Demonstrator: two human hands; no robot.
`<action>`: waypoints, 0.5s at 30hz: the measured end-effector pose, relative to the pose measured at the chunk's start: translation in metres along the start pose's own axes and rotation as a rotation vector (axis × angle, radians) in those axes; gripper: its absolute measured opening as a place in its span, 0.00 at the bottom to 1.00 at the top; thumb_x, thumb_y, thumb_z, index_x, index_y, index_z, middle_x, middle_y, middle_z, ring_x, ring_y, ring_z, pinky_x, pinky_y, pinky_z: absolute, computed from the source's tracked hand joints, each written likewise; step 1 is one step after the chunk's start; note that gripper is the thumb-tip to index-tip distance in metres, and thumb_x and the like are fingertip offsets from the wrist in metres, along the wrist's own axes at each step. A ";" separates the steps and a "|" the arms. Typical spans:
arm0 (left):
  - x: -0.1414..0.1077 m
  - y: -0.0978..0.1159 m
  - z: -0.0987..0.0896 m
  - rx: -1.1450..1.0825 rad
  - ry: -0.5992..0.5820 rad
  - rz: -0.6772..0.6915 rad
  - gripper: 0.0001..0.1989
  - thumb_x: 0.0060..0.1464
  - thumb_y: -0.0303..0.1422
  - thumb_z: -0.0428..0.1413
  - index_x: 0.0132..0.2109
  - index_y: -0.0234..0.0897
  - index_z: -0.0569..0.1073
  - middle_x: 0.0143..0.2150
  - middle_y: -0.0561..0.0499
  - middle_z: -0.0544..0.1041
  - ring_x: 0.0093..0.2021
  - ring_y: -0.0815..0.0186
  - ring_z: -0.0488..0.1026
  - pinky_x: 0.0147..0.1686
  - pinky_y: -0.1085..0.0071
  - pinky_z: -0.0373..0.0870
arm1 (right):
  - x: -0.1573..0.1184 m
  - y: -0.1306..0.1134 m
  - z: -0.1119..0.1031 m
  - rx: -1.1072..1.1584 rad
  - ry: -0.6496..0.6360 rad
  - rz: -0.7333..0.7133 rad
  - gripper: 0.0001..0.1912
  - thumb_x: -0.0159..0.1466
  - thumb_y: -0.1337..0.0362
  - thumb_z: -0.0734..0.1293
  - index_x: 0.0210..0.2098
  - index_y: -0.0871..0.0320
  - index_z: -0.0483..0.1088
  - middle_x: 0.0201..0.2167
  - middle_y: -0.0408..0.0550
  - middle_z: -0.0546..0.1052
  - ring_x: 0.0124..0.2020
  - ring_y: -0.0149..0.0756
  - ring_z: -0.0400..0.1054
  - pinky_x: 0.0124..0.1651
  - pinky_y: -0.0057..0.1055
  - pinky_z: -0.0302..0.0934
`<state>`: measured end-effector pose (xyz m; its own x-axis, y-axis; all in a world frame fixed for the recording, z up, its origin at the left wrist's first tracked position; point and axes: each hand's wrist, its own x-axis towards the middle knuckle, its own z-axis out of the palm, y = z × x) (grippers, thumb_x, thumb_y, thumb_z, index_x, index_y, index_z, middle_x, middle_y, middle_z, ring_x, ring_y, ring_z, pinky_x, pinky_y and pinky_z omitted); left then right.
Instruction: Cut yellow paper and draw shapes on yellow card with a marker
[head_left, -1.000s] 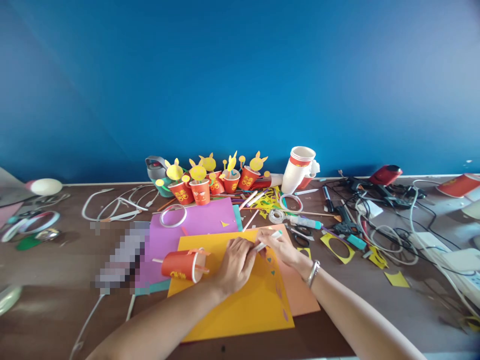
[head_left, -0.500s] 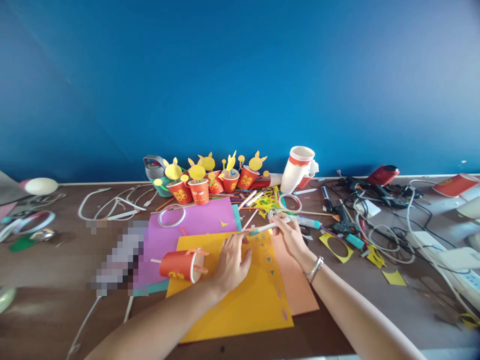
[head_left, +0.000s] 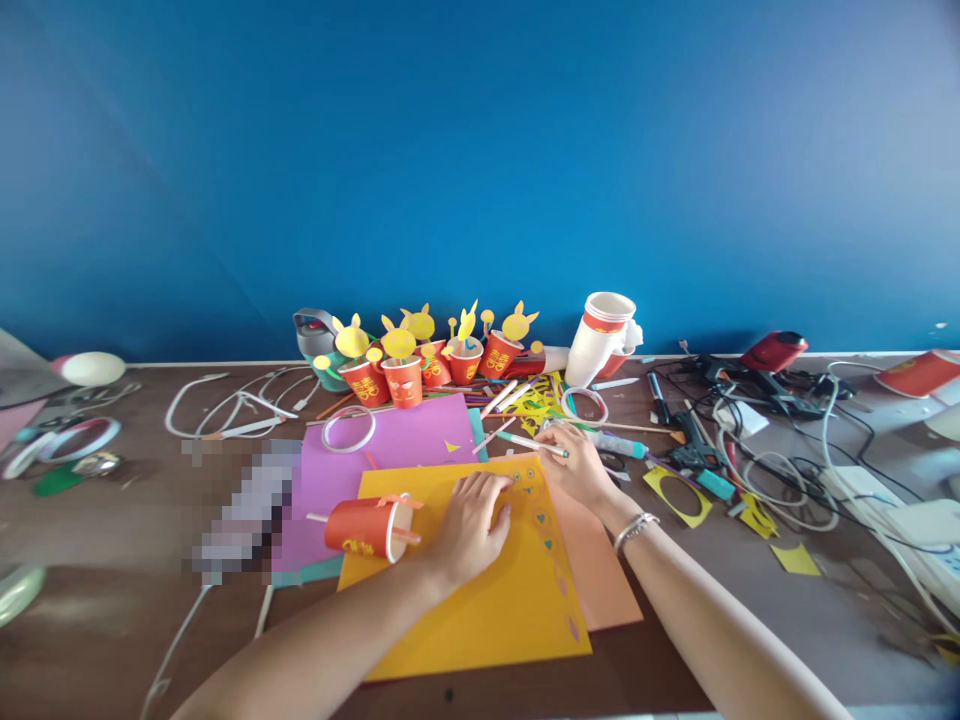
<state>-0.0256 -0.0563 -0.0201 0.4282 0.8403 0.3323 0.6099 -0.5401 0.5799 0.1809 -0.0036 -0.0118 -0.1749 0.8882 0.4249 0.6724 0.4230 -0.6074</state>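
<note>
A yellow-orange sheet [head_left: 465,600] with small drawn shapes down its right side lies over a peach sheet [head_left: 600,585]. On the yellow-orange sheet rests my left hand [head_left: 474,525], fingers spread and holding nothing. My right hand [head_left: 576,462] is closed on a white and green marker [head_left: 534,443] above the sheet's top right corner; the marker points left. Left of my left hand, a red paper cup [head_left: 364,528] lies on its side, with orange strips at its mouth.
Red cups with yellow rabbit heads [head_left: 397,365] stand along the blue wall. White stacked cups [head_left: 600,340] are behind my right hand. A purple sheet [head_left: 420,430] lies at left. Cables, yellow scraps and a glue gun [head_left: 696,452] are at right.
The marker in my right hand has swung, its left end now further up and away from the sheet. My left hand has stayed on the sheet. The view has shifted slightly.
</note>
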 end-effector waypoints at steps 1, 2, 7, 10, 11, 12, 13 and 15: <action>0.000 0.000 0.000 0.002 -0.004 0.001 0.14 0.53 0.22 0.51 0.47 0.40 0.66 0.43 0.48 0.74 0.44 0.59 0.70 0.43 0.60 0.66 | 0.001 0.001 0.000 -0.050 -0.022 -0.030 0.06 0.57 0.70 0.62 0.34 0.57 0.70 0.33 0.47 0.74 0.39 0.41 0.66 0.46 0.39 0.56; 0.000 0.000 0.000 0.003 -0.006 0.005 0.15 0.53 0.22 0.51 0.47 0.40 0.66 0.43 0.48 0.74 0.44 0.59 0.70 0.44 0.60 0.66 | 0.002 0.002 0.000 -0.099 -0.049 -0.058 0.08 0.57 0.72 0.62 0.36 0.57 0.70 0.34 0.47 0.75 0.40 0.41 0.66 0.47 0.40 0.55; 0.001 0.000 -0.001 0.014 -0.009 0.019 0.14 0.52 0.21 0.50 0.46 0.39 0.66 0.43 0.48 0.74 0.44 0.59 0.70 0.43 0.60 0.66 | 0.009 0.001 0.005 -0.288 -0.169 -0.163 0.16 0.55 0.79 0.59 0.38 0.57 0.71 0.34 0.47 0.76 0.42 0.42 0.65 0.46 0.38 0.52; 0.001 0.001 -0.001 0.017 -0.028 0.030 0.14 0.52 0.21 0.50 0.46 0.39 0.67 0.42 0.48 0.74 0.44 0.58 0.70 0.43 0.60 0.66 | 0.016 -0.002 0.010 -0.347 -0.201 -0.204 0.16 0.55 0.80 0.59 0.36 0.58 0.70 0.32 0.48 0.76 0.41 0.42 0.65 0.44 0.38 0.52; 0.001 0.001 -0.002 0.019 -0.032 0.033 0.14 0.52 0.21 0.50 0.46 0.39 0.67 0.42 0.48 0.74 0.44 0.58 0.70 0.43 0.60 0.66 | 0.019 -0.003 0.011 -0.365 -0.210 -0.209 0.16 0.55 0.80 0.59 0.36 0.59 0.70 0.32 0.48 0.75 0.41 0.42 0.65 0.44 0.37 0.52; 0.001 0.000 -0.002 0.021 -0.035 0.035 0.14 0.52 0.21 0.50 0.46 0.39 0.67 0.43 0.48 0.74 0.44 0.59 0.70 0.43 0.60 0.66 | 0.022 -0.004 0.012 -0.388 -0.219 -0.209 0.15 0.55 0.80 0.59 0.36 0.59 0.70 0.33 0.49 0.75 0.41 0.42 0.65 0.44 0.37 0.51; 0.001 0.000 -0.002 0.023 -0.037 0.036 0.14 0.52 0.22 0.50 0.46 0.39 0.67 0.43 0.48 0.74 0.44 0.59 0.69 0.43 0.60 0.65 | 0.024 -0.006 0.013 -0.414 -0.229 -0.205 0.14 0.56 0.80 0.59 0.36 0.60 0.70 0.33 0.50 0.75 0.41 0.42 0.65 0.44 0.37 0.51; 0.001 0.000 -0.002 0.025 -0.044 0.032 0.14 0.53 0.22 0.50 0.46 0.39 0.67 0.42 0.48 0.74 0.44 0.59 0.69 0.43 0.60 0.65 | 0.029 -0.010 0.013 -0.463 -0.253 -0.196 0.12 0.57 0.79 0.60 0.35 0.60 0.71 0.33 0.50 0.75 0.41 0.41 0.65 0.44 0.36 0.51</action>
<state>-0.0264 -0.0554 -0.0183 0.4766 0.8198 0.3173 0.6117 -0.5685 0.5501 0.1598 0.0198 -0.0022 -0.4567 0.8405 0.2915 0.8457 0.5119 -0.1510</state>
